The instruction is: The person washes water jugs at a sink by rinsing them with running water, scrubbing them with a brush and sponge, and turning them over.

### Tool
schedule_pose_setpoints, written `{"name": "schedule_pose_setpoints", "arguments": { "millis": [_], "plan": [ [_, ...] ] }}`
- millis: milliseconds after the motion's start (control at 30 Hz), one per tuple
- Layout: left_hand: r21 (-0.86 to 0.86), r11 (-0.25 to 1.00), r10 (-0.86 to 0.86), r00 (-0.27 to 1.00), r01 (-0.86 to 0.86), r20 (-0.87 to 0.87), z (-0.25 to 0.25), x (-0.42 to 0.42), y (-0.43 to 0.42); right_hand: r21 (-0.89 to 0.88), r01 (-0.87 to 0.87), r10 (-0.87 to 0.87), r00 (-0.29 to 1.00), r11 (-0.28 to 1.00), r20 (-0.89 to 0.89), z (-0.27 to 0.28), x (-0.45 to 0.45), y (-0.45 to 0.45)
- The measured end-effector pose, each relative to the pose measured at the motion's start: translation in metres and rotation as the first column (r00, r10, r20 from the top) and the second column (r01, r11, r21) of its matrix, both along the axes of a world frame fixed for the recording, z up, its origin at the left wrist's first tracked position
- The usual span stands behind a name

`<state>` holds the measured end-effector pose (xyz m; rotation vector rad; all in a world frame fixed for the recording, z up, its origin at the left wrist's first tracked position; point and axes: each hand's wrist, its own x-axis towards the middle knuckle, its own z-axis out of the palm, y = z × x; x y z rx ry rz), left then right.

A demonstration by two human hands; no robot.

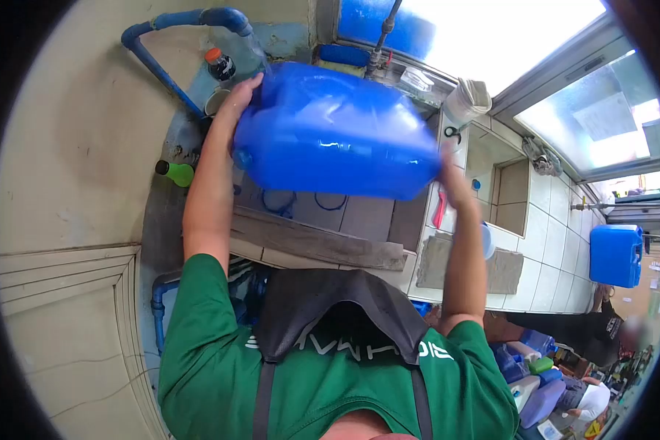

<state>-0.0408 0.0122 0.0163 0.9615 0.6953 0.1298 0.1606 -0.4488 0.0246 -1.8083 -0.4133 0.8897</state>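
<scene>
A large blue plastic jerrycan [337, 132] lies on its side above the tiled sink [359, 224], held up between my two hands. My left hand [243, 97] presses against its left end, fingers along the upper corner. At its right end my right hand [453, 180] grips the edge, smeared by motion, with some fingers hidden. Water runs from the bent blue pipe [191, 18] onto the upper left of the jerrycan. A loop of blue cord [330, 202] shows in the sink below it.
An orange-capped bottle [220, 66] and a green bottle [174, 173] stand at the left. Grey cloths [469, 268] lie on the counter edge, near a pink-red tool [439, 210]. Another blue jerrycan [616, 255] stands far right. Other people and several containers [539, 389] are at lower right.
</scene>
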Motion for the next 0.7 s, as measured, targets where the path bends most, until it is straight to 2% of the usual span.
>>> {"name": "schedule_pose_setpoints", "arguments": {
  "millis": [33, 67, 100, 133, 167, 200, 233, 267, 300, 367, 400, 433, 467, 500, 533, 567, 600, 633, 667, 700],
  "plan": [
    [0.386, 0.922, -0.025, 1.000, 0.016, 0.018, -0.012, 0.011, 0.012, -0.136, -0.011, -0.010, 0.989, 0.991, -0.149, -0.039, -0.017, -0.003],
    [0.713, 0.701, -0.052, 0.998, 0.015, 0.030, -0.017, 0.019, 0.019, -0.029, 0.021, -0.031, 0.925, 0.999, -0.378, -0.076, -0.041, 0.000],
    [0.791, 0.610, 0.002, 0.998, -0.045, 0.055, 0.016, 0.024, -0.024, -0.171, -0.046, -0.030, 0.910, 0.984, -0.415, -0.081, -0.065, 0.003],
    [0.883, 0.453, -0.120, 0.990, 0.124, -0.078, 0.018, 0.036, -0.034, -0.309, -0.121, -0.035, 0.890, 0.944, -0.455, -0.083, -0.084, 0.009],
    [0.922, 0.264, -0.213, 0.950, 0.283, -0.231, 0.019, 0.045, -0.041, -0.307, -0.127, -0.028, 0.890, 0.943, -0.455, -0.082, -0.092, 0.021],
    [0.941, 0.159, -0.253, 0.934, 0.298, -0.253, 0.028, 0.049, -0.069, -0.262, -0.152, 0.090, 0.968, 0.953, -0.234, -0.080, -0.097, 0.032],
    [0.949, 0.055, -0.291, 0.914, 0.309, -0.281, 0.036, 0.048, -0.103, -0.225, -0.186, 0.192, 0.981, 0.956, 0.004, -0.078, -0.103, 0.043],
    [0.931, -0.116, -0.360, 0.859, 0.346, -0.364, 0.033, 0.052, -0.122, -0.132, -0.018, 0.062, 0.938, 0.991, 0.340, -0.078, -0.106, 0.058],
    [0.890, -0.285, -0.411, 0.793, 0.356, -0.449, 0.026, 0.055, -0.135, 0.014, 0.113, -0.097, 0.774, 0.993, 0.626, -0.076, -0.105, 0.075],
    [0.804, -0.544, -0.468, 0.709, 0.241, -0.528, 0.023, 0.055, -0.158, 0.232, 0.015, -0.218, 0.401, 0.973, 0.890, -0.025, -0.089, 0.105],
    [0.803, -0.543, -0.458, 0.715, 0.245, -0.528, 0.016, 0.057, -0.158, 0.226, -0.045, -0.197, 0.350, 0.973, 0.916, -0.005, -0.083, 0.118],
    [0.830, -0.558, -0.538, 0.749, 0.028, -0.386, 0.009, 0.060, -0.155, 0.219, -0.106, -0.179, 0.295, 0.970, 0.938, 0.008, -0.078, 0.131],
    [0.814, -0.549, -0.619, 0.746, -0.189, -0.244, 0.003, 0.062, -0.149, 0.221, -0.119, -0.177, 0.297, 0.968, 0.938, 0.014, -0.075, 0.144],
    [0.839, -0.493, -0.647, 0.742, -0.230, -0.177, 0.006, 0.066, -0.139, 0.161, -0.163, -0.110, 0.280, 0.973, 0.954, 0.019, -0.072, 0.158],
    [0.876, -0.461, -0.552, 0.819, -0.143, -0.157, 0.015, 0.066, -0.126, 0.100, -0.203, -0.045, 0.260, 0.974, 0.965, 0.021, -0.071, 0.171],
    [0.908, -0.415, -0.452, 0.880, -0.062, -0.146, 0.025, 0.065, -0.112, 0.015, -0.218, 0.054, 0.305, 0.976, 0.951, 0.020, -0.071, 0.182],
    [0.916, -0.369, -0.376, 0.927, -0.160, 0.011, 0.008, 0.068, -0.085, -0.078, -0.228, 0.153, 0.333, 0.970, 0.930, 0.015, -0.072, 0.190],
    [0.937, -0.326, -0.264, 0.964, -0.123, 0.035, -0.003, 0.063, -0.060, -0.169, -0.238, 0.249, 0.360, 0.956, 0.899, 0.006, -0.074, 0.197],
    [0.957, -0.276, -0.150, 0.987, -0.092, 0.052, -0.009, 0.053, -0.041, -0.333, -0.175, 0.372, 0.302, 0.927, 0.878, -0.004, -0.078, 0.199],
    [0.971, -0.228, -0.030, 0.996, 0.074, -0.083, -0.006, 0.041, -0.027, -0.329, -0.172, 0.368, 0.302, 0.928, 0.879, -0.001, -0.083, 0.201]
  ]
}}
